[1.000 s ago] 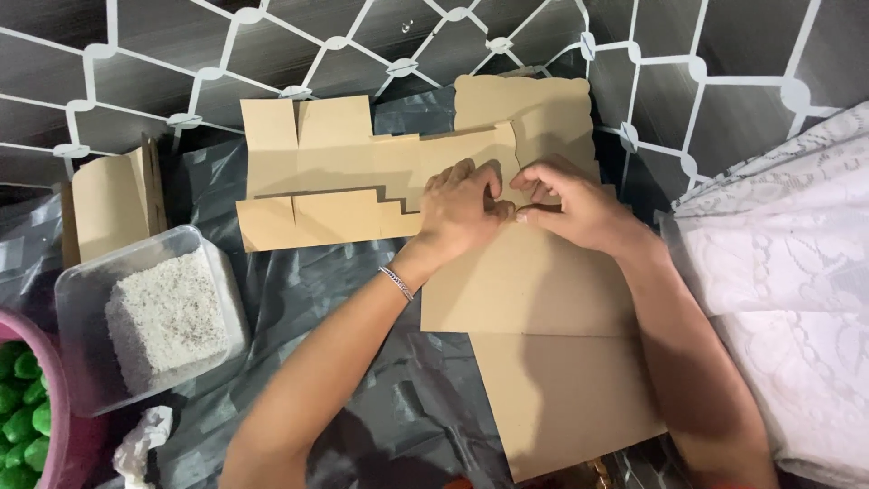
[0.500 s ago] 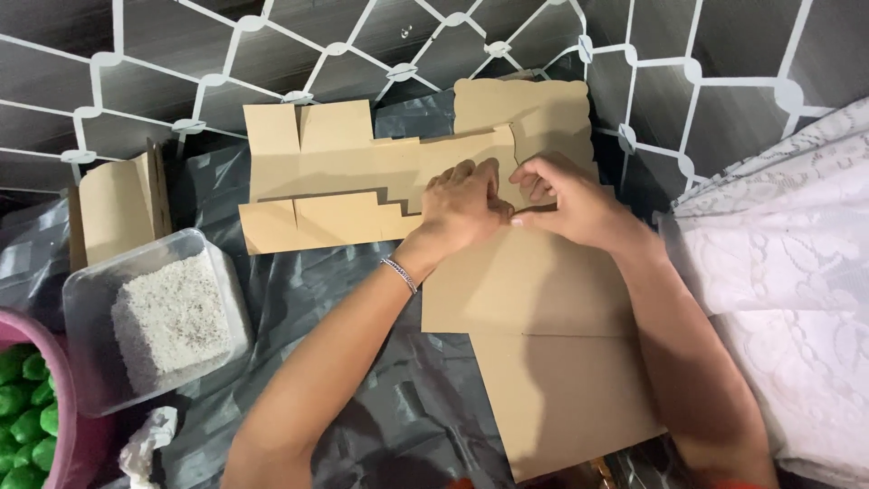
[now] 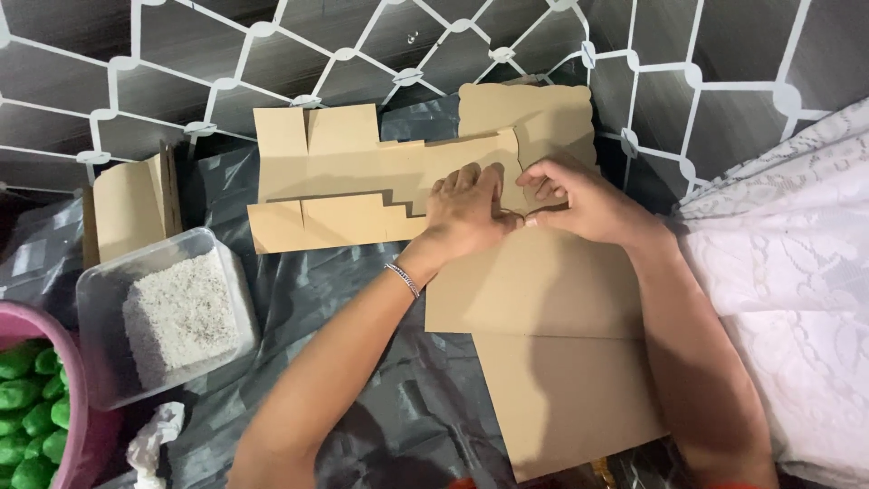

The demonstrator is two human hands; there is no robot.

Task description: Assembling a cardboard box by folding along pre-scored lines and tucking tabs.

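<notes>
A flat brown cardboard sheet (image 3: 552, 344) lies on black plastic sheeting (image 3: 299, 299) in front of me. At the sheet's far edge my left hand (image 3: 466, 213) presses down, fingers together, where a die-cut cardboard piece (image 3: 353, 181) with flaps and a stepped edge meets it. My right hand (image 3: 579, 204) is just to the right, touching the left hand, its fingers curled and pinching the cardboard edge. What lies between the fingertips is hidden. A thin bracelet (image 3: 403, 279) circles my left wrist.
A clear plastic tub of white grains (image 3: 172, 312) stands at the left, next to a pink bowl of green pieces (image 3: 32, 407). A folded cardboard piece (image 3: 127, 208) leans behind the tub. White lace fabric (image 3: 797, 272) lies at the right. A patterned wall (image 3: 272, 54) is behind.
Both hands stay at the same spot on the cardboard edge with only small finger shifts. The view has moved slightly, so the tub and bowl sit lower at the left.
</notes>
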